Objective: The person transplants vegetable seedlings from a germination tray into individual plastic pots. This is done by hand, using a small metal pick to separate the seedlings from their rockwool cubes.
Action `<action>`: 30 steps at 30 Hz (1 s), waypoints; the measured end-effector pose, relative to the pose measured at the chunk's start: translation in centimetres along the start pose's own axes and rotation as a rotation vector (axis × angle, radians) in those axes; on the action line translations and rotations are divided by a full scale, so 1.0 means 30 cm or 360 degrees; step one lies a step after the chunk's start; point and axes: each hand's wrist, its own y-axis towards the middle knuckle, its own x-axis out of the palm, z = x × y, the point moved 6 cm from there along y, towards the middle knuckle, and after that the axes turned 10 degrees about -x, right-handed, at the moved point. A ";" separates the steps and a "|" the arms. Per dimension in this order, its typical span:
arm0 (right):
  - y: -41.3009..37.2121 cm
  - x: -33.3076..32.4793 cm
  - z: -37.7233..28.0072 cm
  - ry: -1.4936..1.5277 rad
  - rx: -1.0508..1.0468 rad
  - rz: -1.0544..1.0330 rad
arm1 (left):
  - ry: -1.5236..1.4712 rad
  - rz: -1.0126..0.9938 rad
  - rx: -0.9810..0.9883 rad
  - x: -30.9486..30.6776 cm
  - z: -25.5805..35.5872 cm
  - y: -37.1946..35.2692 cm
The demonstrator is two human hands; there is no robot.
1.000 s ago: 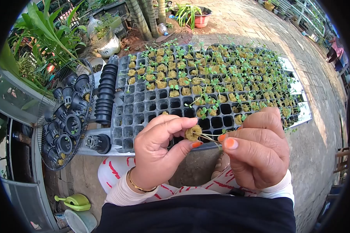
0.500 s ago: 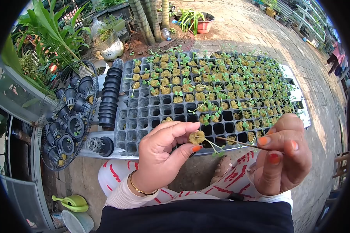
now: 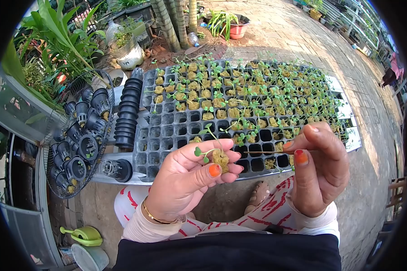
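Observation:
My left hand (image 3: 192, 174) holds a seedling plug (image 3: 220, 159), a small brownish-yellow block of growing medium, between thumb and fingers. Its thin stem and green leaves lean up and to the left over my index finger. My right hand (image 3: 319, 169) pinches a thin brown stick (image 3: 267, 152) between thumb and index finger. The stick's tip points left toward the plug, apart from it. Both hands are above the near edge of the black seedling tray (image 3: 154, 145), whose far and right cells hold many more plugs with sprouts.
Left of the tray lies a stack of black net pots (image 3: 128, 113), with a single net pot (image 3: 117, 169) nearer me. A wire basket (image 3: 54, 180) holds more net pots. A green watering can (image 3: 87, 235) is on the ground at lower left. Potted plants stand behind.
The seedling plug has turned in my left hand, so its leaves now point up and left instead of right. My right hand has drawn the stick slightly up and away from the plug.

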 end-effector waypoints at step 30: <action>0.013 0.037 -0.090 -0.0371 -0.0188 -0.0419 | 0.0315 0.0104 0.0054 -0.001 0.005 0.003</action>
